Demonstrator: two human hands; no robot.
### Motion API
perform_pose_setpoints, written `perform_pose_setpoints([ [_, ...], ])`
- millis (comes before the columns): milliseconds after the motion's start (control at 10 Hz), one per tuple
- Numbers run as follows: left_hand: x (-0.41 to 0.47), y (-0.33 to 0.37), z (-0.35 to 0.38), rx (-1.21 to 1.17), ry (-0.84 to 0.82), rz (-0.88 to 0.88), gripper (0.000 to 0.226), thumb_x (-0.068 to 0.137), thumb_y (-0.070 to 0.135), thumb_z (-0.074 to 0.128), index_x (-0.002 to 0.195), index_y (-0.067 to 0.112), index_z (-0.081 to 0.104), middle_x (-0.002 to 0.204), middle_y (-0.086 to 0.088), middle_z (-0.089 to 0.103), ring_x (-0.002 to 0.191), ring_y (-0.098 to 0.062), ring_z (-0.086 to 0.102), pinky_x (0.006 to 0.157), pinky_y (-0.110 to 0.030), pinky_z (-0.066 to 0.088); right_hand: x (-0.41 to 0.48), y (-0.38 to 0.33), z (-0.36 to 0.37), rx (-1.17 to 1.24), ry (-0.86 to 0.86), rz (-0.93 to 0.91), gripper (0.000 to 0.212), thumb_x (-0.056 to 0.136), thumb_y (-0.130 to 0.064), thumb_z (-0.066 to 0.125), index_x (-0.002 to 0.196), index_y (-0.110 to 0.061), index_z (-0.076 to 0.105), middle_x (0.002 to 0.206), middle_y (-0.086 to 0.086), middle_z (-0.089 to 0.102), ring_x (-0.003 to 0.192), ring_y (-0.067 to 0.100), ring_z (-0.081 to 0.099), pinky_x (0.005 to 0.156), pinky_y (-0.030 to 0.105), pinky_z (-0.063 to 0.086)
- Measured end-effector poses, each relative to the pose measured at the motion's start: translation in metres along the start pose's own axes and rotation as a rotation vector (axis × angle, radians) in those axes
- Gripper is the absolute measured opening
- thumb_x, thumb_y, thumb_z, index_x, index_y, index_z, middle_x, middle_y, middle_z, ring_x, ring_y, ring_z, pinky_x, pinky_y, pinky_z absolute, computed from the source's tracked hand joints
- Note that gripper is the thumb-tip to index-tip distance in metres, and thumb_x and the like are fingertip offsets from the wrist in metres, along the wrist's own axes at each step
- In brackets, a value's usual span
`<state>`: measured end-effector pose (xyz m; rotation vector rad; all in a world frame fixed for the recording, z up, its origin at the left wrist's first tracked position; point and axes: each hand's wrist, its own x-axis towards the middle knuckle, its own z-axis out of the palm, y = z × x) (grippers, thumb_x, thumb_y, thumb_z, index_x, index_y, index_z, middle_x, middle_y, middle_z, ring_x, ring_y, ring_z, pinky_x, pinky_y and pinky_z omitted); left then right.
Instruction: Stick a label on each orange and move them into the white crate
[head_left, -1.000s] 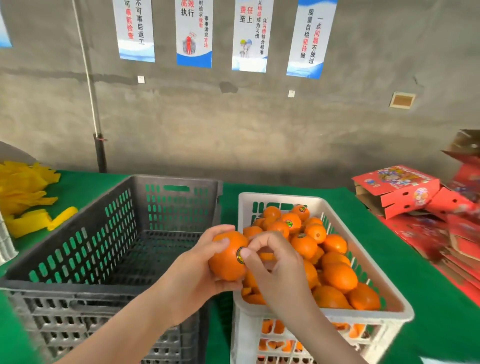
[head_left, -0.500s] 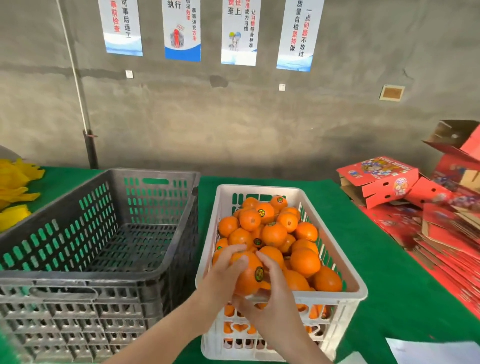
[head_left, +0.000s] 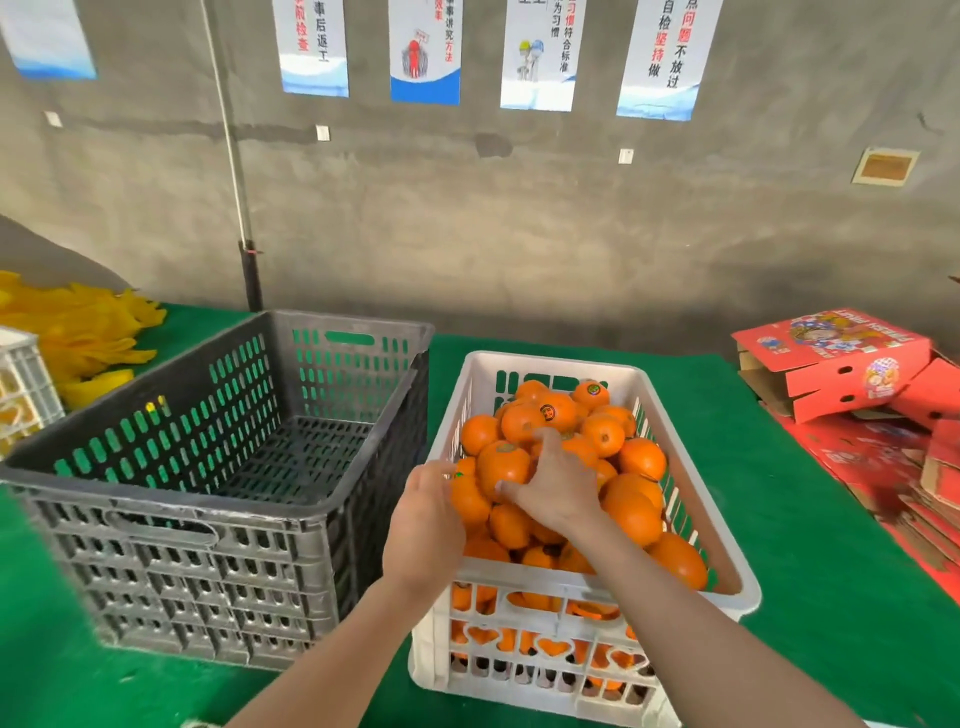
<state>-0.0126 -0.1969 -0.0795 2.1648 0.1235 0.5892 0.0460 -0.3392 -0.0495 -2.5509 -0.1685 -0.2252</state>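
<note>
Dropped onto oranges (head_left: 636, 512) in the white crate (head_left: 545, 364): right hand (head_left: 558, 493) splayed, left hand (head_left: 423, 525) grip unclear; likely firm, roll-prone, so cup whole

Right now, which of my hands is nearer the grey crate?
Left. The left hand is at the white crate's left wall, right beside the grey crate. The right hand rests on the oranges further inside the white crate, farther from it.
</note>
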Motion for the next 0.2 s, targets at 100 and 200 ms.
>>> perform_pose_setpoints([
  [100, -0.002, 0.002, -0.004, -0.017, 0.037, 0.032, 0.023, 0.098, 0.008, 0.042, 0.115, 0.013, 0.057, 0.11, 0.001, 0.057, 0.082, -0.002, 0.053, 0.065, -0.004, 0.04, -0.002, 0.001, 0.008, -0.088, 0.028, -0.015, 0.064, 0.084, -0.037, 0.066, 0.135, -0.02, 0.031, 0.119, 0.004, 0.056, 0.114, 0.025, 0.052, 0.097, 0.045, 0.042],
  [200, -0.012, 0.005, -0.013, -0.05, 0.027, 0.012, 0.025, 0.093, 0.0, 0.049, 0.109, 0.017, 0.057, 0.105, 0.005, 0.052, 0.091, -0.005, 0.052, 0.073, -0.004, 0.041, -0.016, 0.009, 0.005, 0.044, 0.093, -0.084, 0.055, 0.086, -0.032, 0.066, 0.133, -0.02, 0.04, 0.128, 0.001, 0.052, 0.12, 0.019, 0.048, 0.099, 0.036, 0.043],
])
